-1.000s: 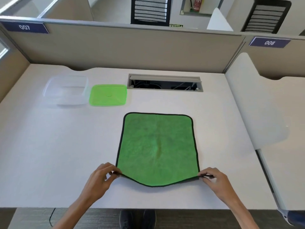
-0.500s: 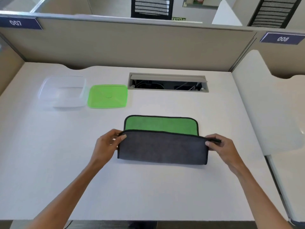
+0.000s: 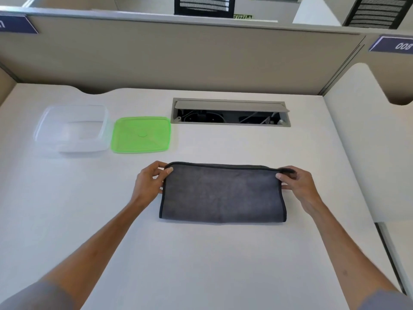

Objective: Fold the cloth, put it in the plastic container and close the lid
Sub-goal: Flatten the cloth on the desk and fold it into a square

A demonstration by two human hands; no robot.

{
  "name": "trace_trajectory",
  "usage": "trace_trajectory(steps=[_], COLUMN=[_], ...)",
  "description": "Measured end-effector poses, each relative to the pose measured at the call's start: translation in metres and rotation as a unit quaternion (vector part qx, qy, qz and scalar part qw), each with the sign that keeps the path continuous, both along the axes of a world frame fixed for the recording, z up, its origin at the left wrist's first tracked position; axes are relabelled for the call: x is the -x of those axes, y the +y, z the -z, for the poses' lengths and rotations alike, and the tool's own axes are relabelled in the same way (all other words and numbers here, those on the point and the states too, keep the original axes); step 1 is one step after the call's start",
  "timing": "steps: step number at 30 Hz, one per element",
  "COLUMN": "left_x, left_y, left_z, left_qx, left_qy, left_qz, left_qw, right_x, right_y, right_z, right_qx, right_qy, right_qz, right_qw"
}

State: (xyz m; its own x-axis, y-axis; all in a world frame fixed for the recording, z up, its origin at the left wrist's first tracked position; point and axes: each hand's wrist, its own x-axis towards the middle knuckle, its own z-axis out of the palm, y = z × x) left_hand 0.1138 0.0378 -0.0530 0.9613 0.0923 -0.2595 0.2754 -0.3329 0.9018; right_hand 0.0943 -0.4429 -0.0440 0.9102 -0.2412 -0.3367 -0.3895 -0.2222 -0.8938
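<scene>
Place: an open-plan office, at one cubicle workstation.
Worktop: a pale laminate worktop (image 3: 223,253) with a curved cut-out at its far edge.
Partitions: beige fabric-covered partition panels (image 3: 178,57) run along the far edge and the right side.
Numbering: a dark blue number plate (image 3: 395,44) reading 008 sits at the partition's upper right.
Cabling: a cable hatch (image 3: 230,111) with its flap open is set near the far edge, sockets and wires showing inside.
Beyond: black mesh chair backs (image 3: 204,5) rise above the partition.
</scene>
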Motion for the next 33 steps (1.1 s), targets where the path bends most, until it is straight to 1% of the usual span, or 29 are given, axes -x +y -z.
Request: trace_trajectory(steps=[8,10,14,18,20,22,25,29,31,33], left_x=[-0.017,-0.018,-0.017,-0.004,0.012,0.034,0.071,0.104,0.111,0.114], left_y=[-0.006,-0.008,-0.013,-0.020,-0.022,-0.026,-0.036,-0.046,-0.045,-0.042], left_z=[0.013,0.015,0.015,0.011,0.013,0.018,0.028,0.045,0.051,0.054], left_qx=[-0.055,-0.094,-0.224,-0.288,-0.323,-0.355,-0.366,-0.392,-0.410,-0.424], left_qy=[0.004,0.001,-0.014,-0.028,-0.052,-0.096,-0.156,-0.181,-0.185,-0.190], left_qz=[-0.013,-0.011,-0.015,-0.010,0.009,0.041,0.105,0.186,0.198,0.208], left_qw=[0.998,0.995,0.974,0.957,0.945,0.929,0.911,0.883,0.871,0.861], right_x=[-0.016,-0.020,-0.020,-0.010,0.001,0.020,0.056,0.096,0.105,0.105], right_y=[0.005,0.008,0.017,0.026,0.033,0.041,0.061,0.088,0.094,0.091], right_z=[0.011,0.014,0.022,0.023,0.020,0.018,0.014,0.008,0.008,0.008], right_qx=[0.058,0.068,0.106,0.155,0.179,0.220,0.285,0.383,0.375,0.306], right_qy=[0.003,0.007,0.009,0.004,0.011,0.031,0.059,0.114,0.139,0.169], right_qz=[0.034,0.042,0.052,0.092,0.110,0.109,0.091,0.075,0.087,0.109], right_qw=[0.998,0.997,0.993,0.984,0.978,0.969,0.952,0.914,0.912,0.930])
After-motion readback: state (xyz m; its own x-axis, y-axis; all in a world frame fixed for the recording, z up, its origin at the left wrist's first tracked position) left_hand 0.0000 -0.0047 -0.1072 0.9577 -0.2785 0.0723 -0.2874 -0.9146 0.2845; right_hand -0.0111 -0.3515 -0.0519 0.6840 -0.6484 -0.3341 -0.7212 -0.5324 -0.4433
